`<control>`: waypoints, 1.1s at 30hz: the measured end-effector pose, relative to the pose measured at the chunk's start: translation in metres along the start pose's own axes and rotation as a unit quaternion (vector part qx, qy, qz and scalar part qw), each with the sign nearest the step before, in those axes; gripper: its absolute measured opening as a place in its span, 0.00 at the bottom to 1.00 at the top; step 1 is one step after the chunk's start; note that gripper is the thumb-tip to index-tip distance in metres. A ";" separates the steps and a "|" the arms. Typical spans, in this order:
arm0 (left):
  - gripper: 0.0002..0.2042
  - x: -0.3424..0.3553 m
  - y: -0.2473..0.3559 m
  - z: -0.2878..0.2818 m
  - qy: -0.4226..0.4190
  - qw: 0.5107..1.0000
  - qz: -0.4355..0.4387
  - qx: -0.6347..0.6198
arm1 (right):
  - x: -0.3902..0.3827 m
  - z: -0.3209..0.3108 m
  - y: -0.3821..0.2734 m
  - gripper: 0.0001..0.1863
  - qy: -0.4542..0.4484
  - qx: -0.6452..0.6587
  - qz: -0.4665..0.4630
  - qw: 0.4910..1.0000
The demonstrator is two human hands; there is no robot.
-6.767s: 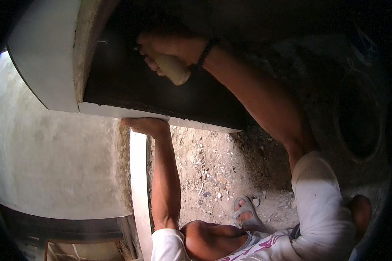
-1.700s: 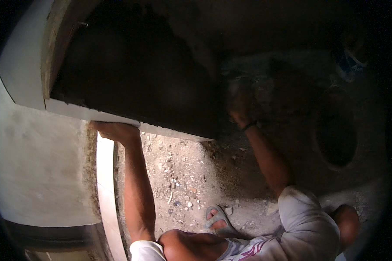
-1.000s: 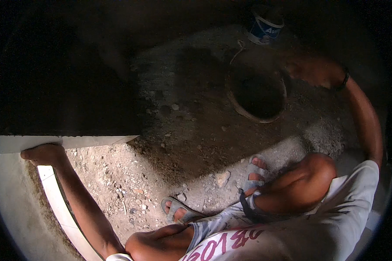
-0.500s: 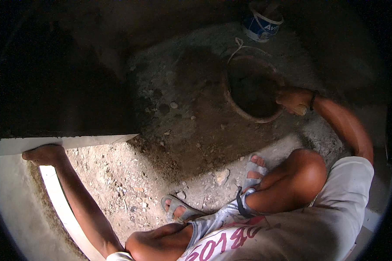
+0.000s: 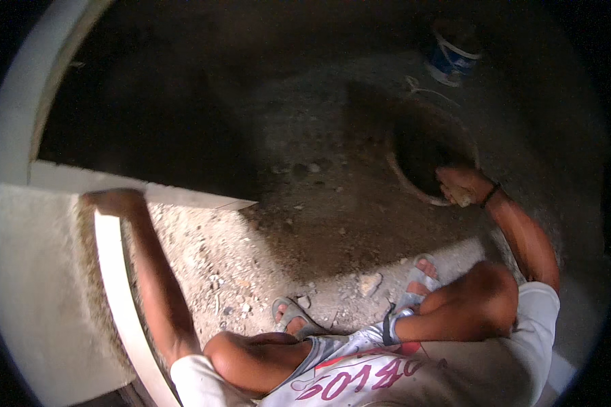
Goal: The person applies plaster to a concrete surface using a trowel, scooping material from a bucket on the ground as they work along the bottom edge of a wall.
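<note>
My left hand is at the lower edge of a long pale slab, its fingers curled against it. Beneath that wrist, a narrow white strip runs down toward me. Over the near right rim of a round, dark-bellied bucket, my right hand is closed around a tool with a pale, wood-like handle. The tool's working end is lost in the shadow inside the bucket, so its kind cannot be made out. A dark cord circles the right wrist.
A blue-and-white pail with a handle stands beyond the bucket. Rubble and small stones litter the sunlit ground around my sandalled feet. A pale wall-like surface borders the left, and deep shadow covers the far left.
The view has swung left, so the scene sits farther right. My right hand has shifted inward over the bucket with the tool. My left hand keeps its place at the slab.
</note>
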State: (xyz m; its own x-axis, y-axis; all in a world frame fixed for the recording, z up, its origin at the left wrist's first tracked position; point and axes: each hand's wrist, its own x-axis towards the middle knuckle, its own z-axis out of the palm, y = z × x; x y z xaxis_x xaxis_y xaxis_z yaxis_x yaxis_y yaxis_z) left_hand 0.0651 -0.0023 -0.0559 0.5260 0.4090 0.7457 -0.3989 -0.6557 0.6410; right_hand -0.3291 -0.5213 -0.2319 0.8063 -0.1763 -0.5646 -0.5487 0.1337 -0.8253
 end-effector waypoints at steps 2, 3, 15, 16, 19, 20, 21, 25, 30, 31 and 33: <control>0.30 0.008 -0.002 0.002 -0.019 0.988 -0.024 -0.154 | -0.001 0.007 -0.006 0.18 -0.053 0.016 -0.023 0.998; 0.30 0.005 0.007 -0.001 -0.022 0.989 -0.024 -0.142 | -0.009 0.011 -0.013 0.18 -0.078 0.019 -0.019 0.997; 0.29 0.016 -0.028 -0.010 0.010 0.985 0.122 0.120 | -0.055 0.042 -0.011 0.15 0.093 0.105 0.049 0.989; 0.28 0.015 -0.022 -0.010 0.006 0.991 0.099 0.089 | -0.055 0.042 -0.006 0.15 0.096 0.103 0.035 0.989; 0.28 0.012 -0.018 -0.008 0.000 0.996 0.072 0.053 | -0.058 0.037 0.008 0.16 0.092 0.114 0.014 0.989; 0.28 0.016 -0.022 -0.010 0.004 0.995 0.078 0.063 | -0.055 0.040 0.008 0.17 0.082 0.120 0.007 0.989; 0.28 0.018 -0.028 -0.007 0.009 0.993 0.090 0.077 | -0.055 0.042 0.006 0.17 0.120 0.106 0.028 0.987; 0.27 0.012 -0.005 -0.005 -0.008 0.999 0.043 -0.019 | -0.056 0.061 -0.027 0.21 0.165 0.087 0.033 0.982; 0.27 -0.005 0.029 -0.001 0.008 0.984 -0.051 -0.170 | -0.041 0.062 -0.073 0.25 0.089 0.110 -0.051 0.989; 0.27 -0.005 0.027 -0.002 0.005 0.986 -0.057 -0.158 | -0.033 0.069 -0.088 0.24 0.077 0.108 -0.061 0.989; 0.29 0.002 0.023 -0.003 0.009 0.983 -0.055 -0.174 | -0.009 0.090 -0.119 0.25 0.045 0.104 -0.077 0.990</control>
State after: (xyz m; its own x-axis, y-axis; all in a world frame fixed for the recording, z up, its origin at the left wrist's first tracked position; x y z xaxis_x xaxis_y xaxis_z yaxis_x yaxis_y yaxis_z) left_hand 0.0545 -0.0148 -0.0393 0.5686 0.4782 0.6694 -0.5741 -0.3521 0.7392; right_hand -0.2510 -0.4482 -0.1273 0.8489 -0.2960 -0.4380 -0.3548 0.2951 -0.8871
